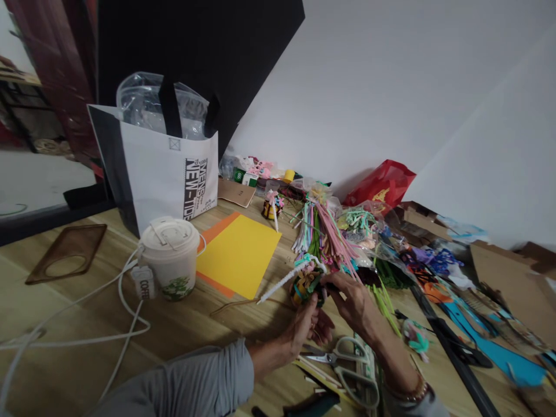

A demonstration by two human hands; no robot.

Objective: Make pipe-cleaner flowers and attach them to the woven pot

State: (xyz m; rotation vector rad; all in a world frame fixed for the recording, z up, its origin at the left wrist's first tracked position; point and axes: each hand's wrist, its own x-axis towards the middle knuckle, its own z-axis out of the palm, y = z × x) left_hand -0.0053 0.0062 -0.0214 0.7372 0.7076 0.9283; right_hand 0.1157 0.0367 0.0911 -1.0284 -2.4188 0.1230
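A small round craft piece (304, 285), dark with yellow bands, flower shapes and a white fuzzy handle (282, 284), is held above the wooden table. My left hand (307, 327) grips it from below, thumb against its front. My right hand (354, 301) pinches at its right side; what lies between those fingertips is too small to make out. Scissors (343, 360) with pale handles lie just below, between my forearms. A similar small striped basket (271, 207) stands farther back. Bundles of pastel fuzzy stems (324, 231) spread behind my hands.
A lidded cup (171, 260) stands left among white cables (125, 333), before a large white bag (156, 168). Yellow paper (243, 255) lies mid-table. A red bag (382, 185), cardboard (508, 284) and craft supplies crowd the right.
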